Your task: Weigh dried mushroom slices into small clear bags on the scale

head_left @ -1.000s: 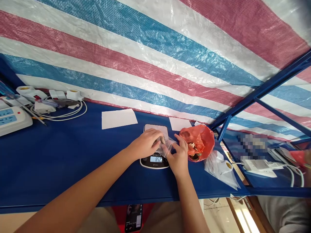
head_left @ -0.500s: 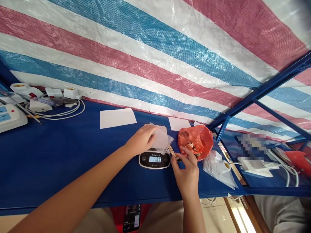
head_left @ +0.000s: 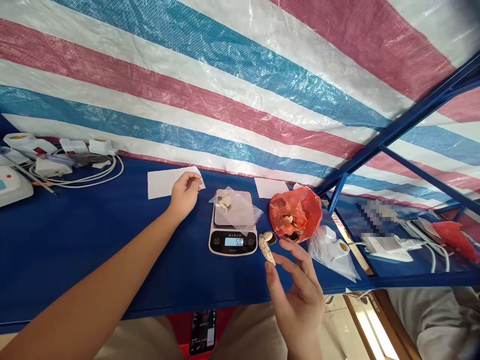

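My right hand (head_left: 296, 295) pinches a speckled, pale dried piece (head_left: 267, 250) between thumb and forefinger, the other fingers spread. Just beyond it, a dark piece with a pale inside (head_left: 270, 237) lies beside the scale. The kitchen scale (head_left: 233, 242) appears to read 5.8. On its plate rests a clear plastic bag (head_left: 242, 212), with pale fragments (head_left: 224, 201) at its left part. My left hand (head_left: 186, 194) is over the edge of a white paper sheet (head_left: 161, 184), fingers curled together; whether they hold anything is hidden. An opened red plastic bag (head_left: 315, 207) holds more pieces, right of the scale.
White sockets and coiled cables (head_left: 101, 175) lie at the back left. Another white paper (head_left: 268, 187) is behind the scale. A clear bag with a white socket (head_left: 333, 255) sits by the blue metal frame (head_left: 337, 192). A phone (head_left: 202, 332) is below the table edge.
My left hand has left the scale and moved left to the paper, exposing the fragments. The display fell from about 118.3. My right hand has drawn nearer with the speckled piece.
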Demonstrator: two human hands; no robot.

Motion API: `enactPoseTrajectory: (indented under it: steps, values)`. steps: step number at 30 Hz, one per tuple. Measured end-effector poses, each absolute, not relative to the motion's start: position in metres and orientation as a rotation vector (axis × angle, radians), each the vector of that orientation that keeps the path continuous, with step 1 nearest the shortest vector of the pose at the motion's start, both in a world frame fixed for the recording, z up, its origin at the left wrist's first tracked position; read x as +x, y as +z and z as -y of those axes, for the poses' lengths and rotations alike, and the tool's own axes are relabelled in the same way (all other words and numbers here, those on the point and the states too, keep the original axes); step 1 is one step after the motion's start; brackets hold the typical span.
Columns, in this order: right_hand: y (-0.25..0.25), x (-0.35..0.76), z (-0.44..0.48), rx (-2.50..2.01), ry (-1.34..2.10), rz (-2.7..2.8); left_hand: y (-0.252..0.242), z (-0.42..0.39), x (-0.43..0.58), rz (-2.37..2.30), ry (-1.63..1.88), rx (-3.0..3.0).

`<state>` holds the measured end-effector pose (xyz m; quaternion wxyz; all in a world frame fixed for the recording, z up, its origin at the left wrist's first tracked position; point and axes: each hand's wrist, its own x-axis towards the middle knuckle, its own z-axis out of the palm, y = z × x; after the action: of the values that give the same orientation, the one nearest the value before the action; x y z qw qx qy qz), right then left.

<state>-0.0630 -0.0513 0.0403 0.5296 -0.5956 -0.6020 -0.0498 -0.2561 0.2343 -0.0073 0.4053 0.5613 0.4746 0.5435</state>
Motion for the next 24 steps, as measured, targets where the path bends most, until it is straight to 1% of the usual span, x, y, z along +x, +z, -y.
enactPoseTrajectory:
  steps: [7,24]
  values:
    - [0.0404,-0.0666,0.0523,-1.427,-0.080,1.407,-0.0073,-0.2327,-0.2520,-1.169,1.291,1.416]
    - [0.0426,-0.0718,0.0541,-1.416,-0.021,1.325,-0.0082,-0.2329,-0.2528,-1.176,1.258,1.442]
